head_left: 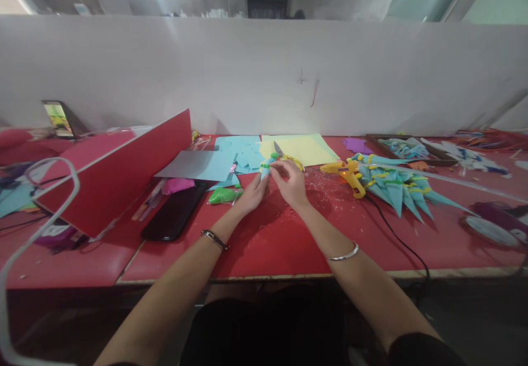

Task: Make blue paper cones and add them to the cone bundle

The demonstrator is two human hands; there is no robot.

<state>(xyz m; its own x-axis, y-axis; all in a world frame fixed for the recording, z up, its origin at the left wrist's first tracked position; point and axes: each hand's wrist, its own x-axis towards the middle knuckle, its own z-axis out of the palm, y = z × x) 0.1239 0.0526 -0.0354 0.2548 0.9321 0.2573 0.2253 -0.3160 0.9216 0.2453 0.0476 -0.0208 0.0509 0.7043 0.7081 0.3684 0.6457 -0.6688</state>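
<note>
Grasping a small green-trimmed light-blue paper piece [266,171] above the red tabletop [264,245], the left hand [252,193] is near a plastic-wrapped bright-green lump [223,195], while the right hand [292,184] is at the piece's upper end, whether pinching I cannot tell.

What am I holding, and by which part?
A small blue piece with green trim: left hand gripping its lower part, right hand at the trim.

One head-worn view, forward and down over the red table [268,239]
</note>
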